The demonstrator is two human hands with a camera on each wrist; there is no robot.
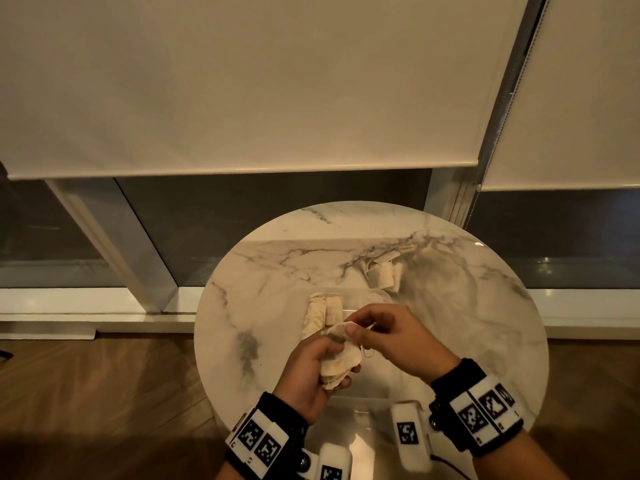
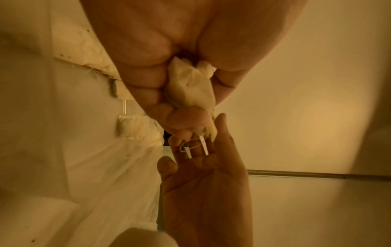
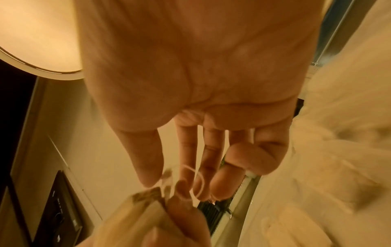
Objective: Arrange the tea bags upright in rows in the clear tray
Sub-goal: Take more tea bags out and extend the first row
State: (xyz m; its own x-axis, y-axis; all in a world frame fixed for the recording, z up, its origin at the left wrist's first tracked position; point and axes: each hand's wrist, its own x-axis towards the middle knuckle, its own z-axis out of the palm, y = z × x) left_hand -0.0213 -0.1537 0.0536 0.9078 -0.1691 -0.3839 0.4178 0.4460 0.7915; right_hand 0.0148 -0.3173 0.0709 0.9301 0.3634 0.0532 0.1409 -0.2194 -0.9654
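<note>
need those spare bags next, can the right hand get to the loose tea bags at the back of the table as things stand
Probably yes: nothing stands between the right hand and the loose tea bags, but its fingertips are busy with the held bag's string first.

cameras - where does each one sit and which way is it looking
Head: worn on the head, looking down at the marble table; both hands and wristbands show.
Left wrist: looks along the left hand, which grips a bunch of tea bags.
Right wrist: looks along the right hand; its fingers work the string.
All three views share the bunch and both hands.
</note>
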